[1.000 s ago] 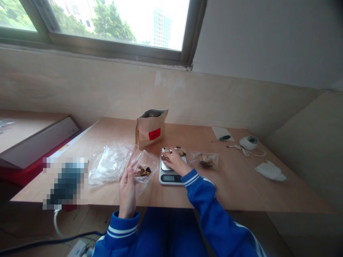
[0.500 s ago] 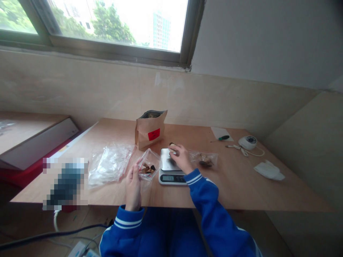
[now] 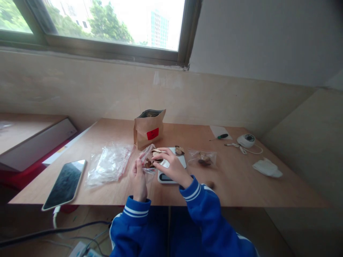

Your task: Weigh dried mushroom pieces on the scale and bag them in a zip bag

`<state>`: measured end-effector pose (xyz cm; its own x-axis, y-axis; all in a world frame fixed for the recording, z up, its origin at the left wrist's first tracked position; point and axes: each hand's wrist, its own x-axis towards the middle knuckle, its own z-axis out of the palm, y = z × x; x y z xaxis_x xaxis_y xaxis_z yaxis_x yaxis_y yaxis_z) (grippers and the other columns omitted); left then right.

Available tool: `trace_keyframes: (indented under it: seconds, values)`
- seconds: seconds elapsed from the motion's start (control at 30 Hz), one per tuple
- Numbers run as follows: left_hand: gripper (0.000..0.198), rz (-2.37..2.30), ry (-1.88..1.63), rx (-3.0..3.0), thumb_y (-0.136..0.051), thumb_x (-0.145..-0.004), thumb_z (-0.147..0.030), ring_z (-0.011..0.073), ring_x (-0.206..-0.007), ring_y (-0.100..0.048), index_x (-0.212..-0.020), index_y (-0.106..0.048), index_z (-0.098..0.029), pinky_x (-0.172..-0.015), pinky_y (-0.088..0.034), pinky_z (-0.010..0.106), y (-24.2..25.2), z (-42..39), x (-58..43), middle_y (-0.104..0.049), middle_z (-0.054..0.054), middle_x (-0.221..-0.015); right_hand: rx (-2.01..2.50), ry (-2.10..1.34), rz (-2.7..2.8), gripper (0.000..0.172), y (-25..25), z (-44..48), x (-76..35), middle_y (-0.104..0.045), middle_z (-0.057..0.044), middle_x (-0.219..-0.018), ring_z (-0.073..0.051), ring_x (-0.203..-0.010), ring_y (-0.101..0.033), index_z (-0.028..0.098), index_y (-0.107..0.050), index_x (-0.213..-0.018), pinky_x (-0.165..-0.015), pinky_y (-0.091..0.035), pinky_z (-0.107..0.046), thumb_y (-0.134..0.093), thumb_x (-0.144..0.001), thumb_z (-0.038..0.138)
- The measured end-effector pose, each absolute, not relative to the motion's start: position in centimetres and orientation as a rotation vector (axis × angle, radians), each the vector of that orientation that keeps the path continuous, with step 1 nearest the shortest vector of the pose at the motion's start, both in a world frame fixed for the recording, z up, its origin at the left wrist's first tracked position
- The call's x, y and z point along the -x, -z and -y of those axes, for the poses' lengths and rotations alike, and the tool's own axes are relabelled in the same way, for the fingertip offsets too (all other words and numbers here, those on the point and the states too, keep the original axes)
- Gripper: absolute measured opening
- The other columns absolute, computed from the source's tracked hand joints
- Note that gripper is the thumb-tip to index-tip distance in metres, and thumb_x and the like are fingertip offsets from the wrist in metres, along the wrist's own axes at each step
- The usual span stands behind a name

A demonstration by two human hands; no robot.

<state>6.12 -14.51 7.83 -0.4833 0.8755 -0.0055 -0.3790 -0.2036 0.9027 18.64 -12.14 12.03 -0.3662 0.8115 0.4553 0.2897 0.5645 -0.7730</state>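
My left hand (image 3: 138, 175) holds a small clear zip bag (image 3: 148, 159) open at its mouth; brown dried pieces lie inside. My right hand (image 3: 170, 165) pinches a few dried slices (image 3: 156, 152) right at the bag's opening. Under my right hand sits a white kitchen scale (image 3: 172, 170), with a couple of dried pieces (image 3: 179, 150) left at its far edge. An open brown paper pouch (image 3: 148, 129) with a red label stands just behind.
A pile of empty clear bags (image 3: 108, 165) and a phone (image 3: 65, 182) on a charging cable lie to the left. A filled zip bag (image 3: 202, 158) lies right of the scale. Farther right are a screwdriver (image 3: 220, 136), a white round device (image 3: 247, 140) and a tissue (image 3: 266, 167).
My right hand picked dried slices off the scale and carried them left to the bag. My left hand lifted the bag toward the scale. The camera view tilted slightly.
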Motion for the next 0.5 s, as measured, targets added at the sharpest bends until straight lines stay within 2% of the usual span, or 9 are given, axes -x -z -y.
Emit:
trace_keyframes:
  seconds: [0.03, 0.13, 0.27, 0.37, 0.43, 0.5]
  values:
    - [0.052, -1.174, -1.829, -0.658, -0.054, -0.083, -0.052, 0.0223, -0.098, -0.066, -0.118, -0.061, -0.014, -0.082, -0.052, 0.033, -7.8, 14.6, -6.0, -0.068, 0.012, -0.111, 0.863, -0.749, 1.974, 0.015, -12.3, 12.4, -18.9, -0.060, -0.008, -0.119, -0.020, -0.117, -0.056, 0.021, -0.071, -0.091, -0.104, -0.043, -0.036, -0.061, -0.086, 0.030]
    - [0.051, -1.199, -1.828, -0.622, -0.054, -0.083, -0.052, 0.0207, -0.091, -0.067, -0.117, -0.062, -0.014, -0.076, -0.053, 0.031, -7.9, 14.7, -5.8, -0.070, 0.010, -0.104, 0.776, -0.802, 2.066, 0.028, -13.4, 12.8, -20.0, -0.065, -0.006, -0.119, -0.020, -0.119, -0.055, 0.022, -0.072, -0.088, -0.106, -0.039, -0.038, -0.049, -0.093, 0.036]
    - [0.051, -1.191, -1.810, -0.617, -0.055, -0.082, -0.052, 0.0210, -0.090, -0.068, -0.116, -0.063, -0.014, -0.079, -0.053, 0.032, -8.0, 14.9, -5.6, -0.071, 0.010, -0.102, 0.964, -0.663, 1.872, 0.036, -13.1, 10.9, -22.4, -0.066, -0.007, -0.116, -0.020, -0.113, -0.058, 0.022, -0.070, -0.100, -0.101, -0.042, -0.038, -0.037, -0.097, 0.036]
    - [0.050, -1.219, -1.816, -0.598, -0.057, -0.081, -0.051, 0.0219, -0.093, -0.067, -0.115, -0.064, -0.015, -0.082, -0.053, 0.034, -7.8, 15.0, -5.6, -0.071, 0.010, -0.104, 1.326, -0.408, 1.788, 0.029, -10.8, 8.1, -24.2, -0.064, -0.012, -0.114, -0.025, -0.112, -0.056, 0.017, -0.066, -0.109, -0.101, -0.041, -0.043, -0.046, -0.090, 0.028]
    - [0.050, -1.213, -1.816, -0.602, -0.057, -0.082, -0.051, 0.0228, -0.097, -0.066, -0.115, -0.064, -0.015, -0.085, -0.052, 0.036, -7.6, 15.0, -5.7, -0.070, 0.011, -0.107, 1.543, -0.335, 1.861, 0.037, -8.8, 6.6, -25.0, -0.060, -0.017, -0.121, -0.031, -0.118, -0.051, 0.011, -0.061, -0.117, -0.103, -0.037, -0.048, -0.058, -0.082, 0.022]
    - [0.050, -1.185, -1.815, -0.616, -0.055, -0.082, -0.051, 0.0236, -0.100, -0.065, -0.115, -0.064, -0.014, -0.089, -0.051, 0.038, -7.5, 15.1, -6.0, -0.069, 0.011, -0.110, 1.648, -0.310, 1.930, 0.042, -7.2, 5.8, -25.2, -0.059, -0.019, -0.121, -0.032, -0.118, -0.050, 0.009, -0.059, -0.120, -0.103, -0.037, -0.049, -0.060, -0.079, 0.018]
